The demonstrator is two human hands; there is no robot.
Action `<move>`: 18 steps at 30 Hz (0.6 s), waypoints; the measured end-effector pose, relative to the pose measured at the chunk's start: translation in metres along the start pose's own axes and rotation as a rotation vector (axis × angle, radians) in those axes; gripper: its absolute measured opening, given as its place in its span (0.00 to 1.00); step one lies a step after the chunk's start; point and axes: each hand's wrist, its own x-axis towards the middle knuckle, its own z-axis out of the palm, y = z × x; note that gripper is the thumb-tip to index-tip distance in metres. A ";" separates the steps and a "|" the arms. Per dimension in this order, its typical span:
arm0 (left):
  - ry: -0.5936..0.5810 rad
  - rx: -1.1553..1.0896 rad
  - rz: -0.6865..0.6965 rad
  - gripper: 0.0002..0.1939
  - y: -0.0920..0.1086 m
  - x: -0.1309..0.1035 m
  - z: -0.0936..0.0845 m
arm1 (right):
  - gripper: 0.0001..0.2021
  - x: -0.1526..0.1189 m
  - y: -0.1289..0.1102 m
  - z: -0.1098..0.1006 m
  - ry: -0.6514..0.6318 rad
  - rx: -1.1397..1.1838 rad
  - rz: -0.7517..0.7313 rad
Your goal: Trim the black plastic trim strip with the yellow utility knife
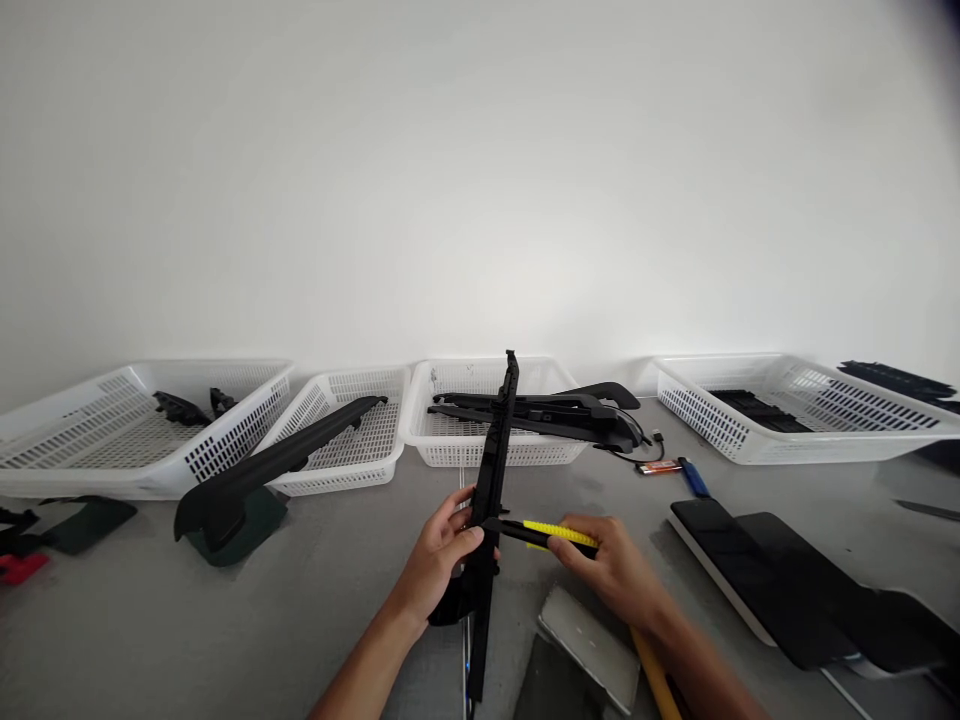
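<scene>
My left hand (pixel 442 548) is wrapped round the middle of a long black plastic part (pixel 495 450), which stands nearly upright in the view with its narrow end pointing away. From the right, my right hand (pixel 604 560) grips a yellow and black utility knife (pixel 559 533). The knife's tip end meets the black part beside my left thumb. Whether the blade cuts into the plastic is too small to tell.
White baskets (pixel 379 470) line the wall, several holding black parts. A long black part (pixel 289 455) leans on the second basket. Dark flat devices (pixel 757 580), a clear case (pixel 592 640), a blue-handled tool (pixel 694 478) and an orange-yellow handle (pixel 655 675) lie on the grey table (pixel 337 580).
</scene>
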 end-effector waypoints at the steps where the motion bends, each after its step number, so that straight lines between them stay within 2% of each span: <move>1: 0.004 0.000 0.002 0.36 0.000 0.000 0.000 | 0.26 0.000 0.000 0.000 0.012 -0.007 0.006; 5: 0.033 0.021 0.013 0.34 0.000 0.001 0.000 | 0.27 0.001 0.000 0.000 0.142 -0.023 0.031; 10: 0.021 0.031 0.047 0.34 -0.005 0.002 -0.002 | 0.27 0.002 -0.001 -0.001 0.046 -0.009 0.023; 15: 0.082 0.056 0.008 0.36 -0.008 0.005 -0.002 | 0.27 0.003 0.000 -0.004 0.119 -0.034 0.046; 18: 0.093 0.062 0.030 0.35 -0.007 0.007 -0.001 | 0.25 0.002 -0.002 -0.002 0.057 0.000 0.024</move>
